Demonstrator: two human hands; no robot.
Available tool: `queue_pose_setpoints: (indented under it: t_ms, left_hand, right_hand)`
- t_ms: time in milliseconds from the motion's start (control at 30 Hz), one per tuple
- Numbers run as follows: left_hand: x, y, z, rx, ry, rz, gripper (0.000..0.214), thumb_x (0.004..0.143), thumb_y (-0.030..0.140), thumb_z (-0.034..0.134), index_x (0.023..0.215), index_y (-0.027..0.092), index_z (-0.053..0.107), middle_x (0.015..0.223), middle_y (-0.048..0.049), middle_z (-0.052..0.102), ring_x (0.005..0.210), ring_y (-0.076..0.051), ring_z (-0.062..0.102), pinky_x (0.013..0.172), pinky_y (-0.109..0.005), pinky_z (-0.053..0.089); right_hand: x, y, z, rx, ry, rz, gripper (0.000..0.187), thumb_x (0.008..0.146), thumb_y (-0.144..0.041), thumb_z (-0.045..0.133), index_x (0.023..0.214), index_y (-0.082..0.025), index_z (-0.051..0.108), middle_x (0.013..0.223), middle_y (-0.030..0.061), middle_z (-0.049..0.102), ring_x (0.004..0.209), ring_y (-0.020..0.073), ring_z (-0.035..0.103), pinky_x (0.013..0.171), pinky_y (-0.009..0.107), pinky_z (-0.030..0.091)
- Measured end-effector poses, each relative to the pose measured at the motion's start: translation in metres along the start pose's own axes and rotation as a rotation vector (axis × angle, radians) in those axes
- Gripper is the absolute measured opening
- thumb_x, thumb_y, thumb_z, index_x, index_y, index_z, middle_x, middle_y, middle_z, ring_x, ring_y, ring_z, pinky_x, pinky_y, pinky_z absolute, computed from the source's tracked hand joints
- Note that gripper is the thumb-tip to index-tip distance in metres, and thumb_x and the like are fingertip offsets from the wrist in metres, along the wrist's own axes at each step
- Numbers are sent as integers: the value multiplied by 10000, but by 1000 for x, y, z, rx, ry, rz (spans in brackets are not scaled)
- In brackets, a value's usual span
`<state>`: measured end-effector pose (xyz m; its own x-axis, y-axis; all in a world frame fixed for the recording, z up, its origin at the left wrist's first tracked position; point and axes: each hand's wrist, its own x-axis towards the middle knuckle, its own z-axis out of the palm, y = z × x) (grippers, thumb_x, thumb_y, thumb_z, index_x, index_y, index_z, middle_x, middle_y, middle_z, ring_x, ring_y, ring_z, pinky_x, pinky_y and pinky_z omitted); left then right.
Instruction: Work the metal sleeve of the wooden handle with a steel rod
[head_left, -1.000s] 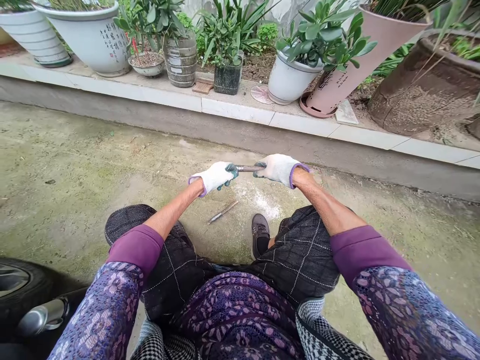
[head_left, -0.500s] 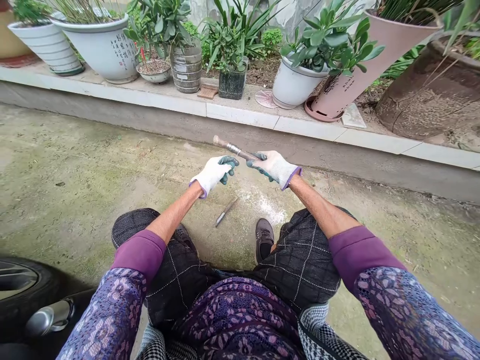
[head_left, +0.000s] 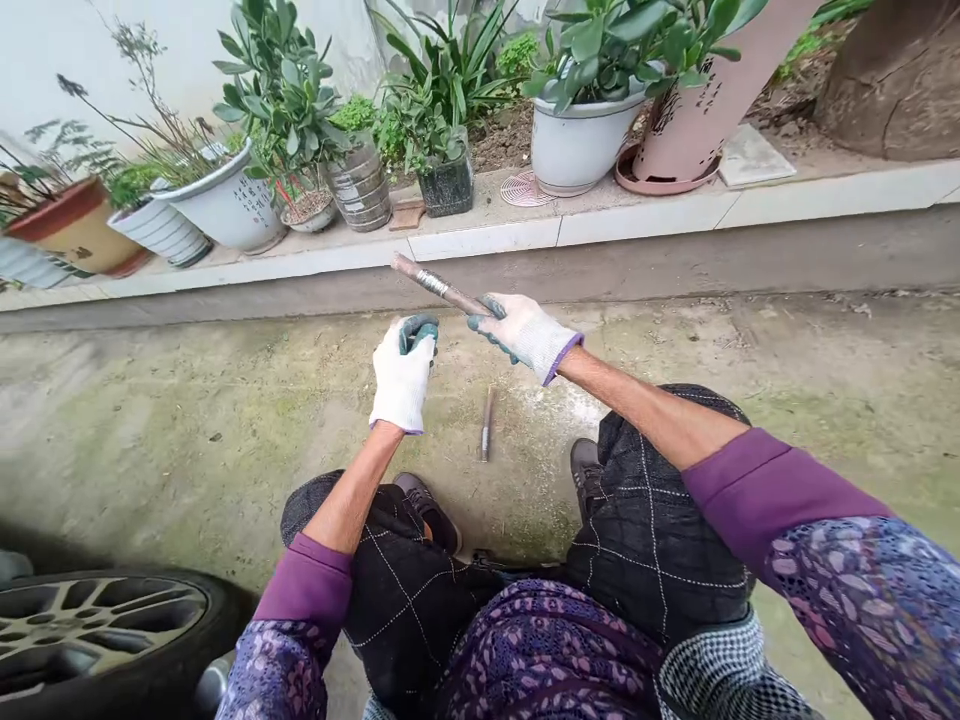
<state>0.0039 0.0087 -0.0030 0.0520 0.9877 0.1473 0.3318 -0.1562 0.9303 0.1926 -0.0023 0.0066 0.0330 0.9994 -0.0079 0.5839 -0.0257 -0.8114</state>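
Observation:
My right hand [head_left: 521, 332], in a white glove with a dark green palm, is closed around the lower end of a brown wooden stick [head_left: 459, 298]. Silvery wire-like winding wraps the stick near its far end, which points up and left. Below that far end is my left hand [head_left: 403, 375], gloved alike and apart from the stick. Its fingers are curled together; whether anything is pinched in them is hidden. On the ground between my feet lies a second, thinner stick [head_left: 487, 425] with a silvery band towards its near end.
Potted plants, among them a white pot [head_left: 581, 150], line a tiled ledge [head_left: 480, 237] ahead. White powder [head_left: 589, 408] is scattered on the concrete by my right shoe. A car wheel [head_left: 97, 630] stands at the lower left.
The view has turned to the left. My left hand has swung down and away from the stick, its wrist now more upright. The right hand keeps its hold.

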Motion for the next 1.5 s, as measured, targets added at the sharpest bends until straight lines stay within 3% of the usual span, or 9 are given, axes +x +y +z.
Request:
queue_pose_setpoints:
  t_ms: [167,300,467,633,867,1033,1133,1300,1500]
  left_hand:
    - [13,12,13,-216,-212,-223,358,722,374,703,1006,161,658,841,-20,684,658,-109,622,602,-226,511]
    - [31,17,22,-231,-99,-350,284,748,377,692,899,164,581,700,25,610,576,-82,552,562,-210,470]
    - [31,23,-9,-323,-368,-456,361,739,395,699,987,158,588,653,26,569,533,-110,558,489,-237,443]
    - [13,37,-23,-465,-661,-440,370,809,463,664,1036,176,608,538,95,382,362,-44,276,343,-195,248]
    - [2,45,-18,-504,-795,-431,347,761,442,755,874,191,543,503,113,353,326,-29,204,284,-177,219]
    - [5,44,-23,-455,-768,-412,395,754,518,732,871,194,540,479,126,323,308,-30,177,270,-185,225]
    - [5,44,-17,-323,-692,-384,372,757,510,699,887,196,548,484,124,311,314,-35,214,291,-183,240]
    - [19,27,-2,84,-456,-266,283,784,433,662,873,208,515,533,97,400,349,-49,283,349,-189,277]
    - [45,-4,-11,1092,-397,91,323,900,402,554,1155,213,613,807,-84,693,712,-211,655,656,-270,454]
  right_hand:
    - [-1,-12,13,-271,28,-126,347,926,-344,495,1218,-185,595,987,112,713,796,229,644,700,319,445]
    - [-7,-23,23,-408,-79,-166,475,947,-392,493,1369,-177,517,1133,157,707,896,265,673,724,327,447]
    - [7,-10,0,-6,-78,-143,339,964,-365,453,1125,-177,684,935,74,732,758,161,640,661,260,453]
    - [20,1,-4,275,-37,-112,388,834,-221,547,1202,-182,664,991,55,716,692,130,596,571,241,463]
    - [7,-16,18,380,-190,-117,49,729,-137,608,692,-150,579,624,-27,553,574,85,455,537,208,430]
    - [-9,-21,-4,522,-231,-3,70,786,-229,592,754,-168,580,552,-40,488,473,88,430,428,206,368]
    - [-14,-21,-16,447,-143,-48,125,798,-268,569,744,-158,598,533,-65,396,469,74,334,438,212,295]
    - [-12,-12,-13,217,-104,-124,175,776,-278,553,667,-155,613,599,-37,479,581,102,403,561,251,325]
    - [-23,-4,-17,9,-182,-149,192,816,-264,534,751,-156,679,610,-26,526,573,106,415,552,252,314]
